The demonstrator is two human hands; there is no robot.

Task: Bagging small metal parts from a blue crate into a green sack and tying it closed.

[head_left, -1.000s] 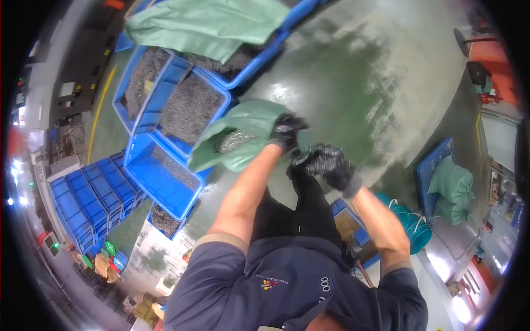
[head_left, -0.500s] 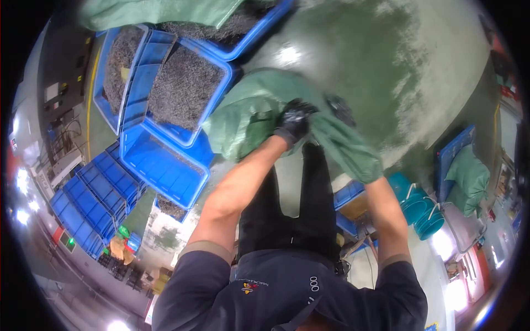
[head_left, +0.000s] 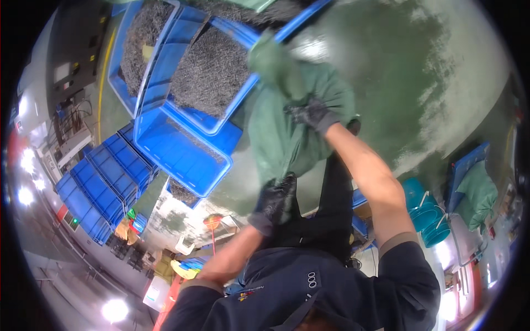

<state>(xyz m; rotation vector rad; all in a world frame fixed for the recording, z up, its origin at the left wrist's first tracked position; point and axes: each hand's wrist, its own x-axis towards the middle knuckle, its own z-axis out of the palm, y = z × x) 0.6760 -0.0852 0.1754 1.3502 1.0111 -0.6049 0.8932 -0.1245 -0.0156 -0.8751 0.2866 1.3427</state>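
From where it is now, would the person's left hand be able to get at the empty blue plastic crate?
Probably not right away. The left hand in its dark glove grips the lower edge of the green fabric sack, so it is busy. The empty blue plastic crate lies just to its left with nothing between them.

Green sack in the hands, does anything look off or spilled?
Nothing looks spilled. The green sack hangs crumpled, gripped by the right hand on top and the left hand below, beside blue crates of grey metal bits.
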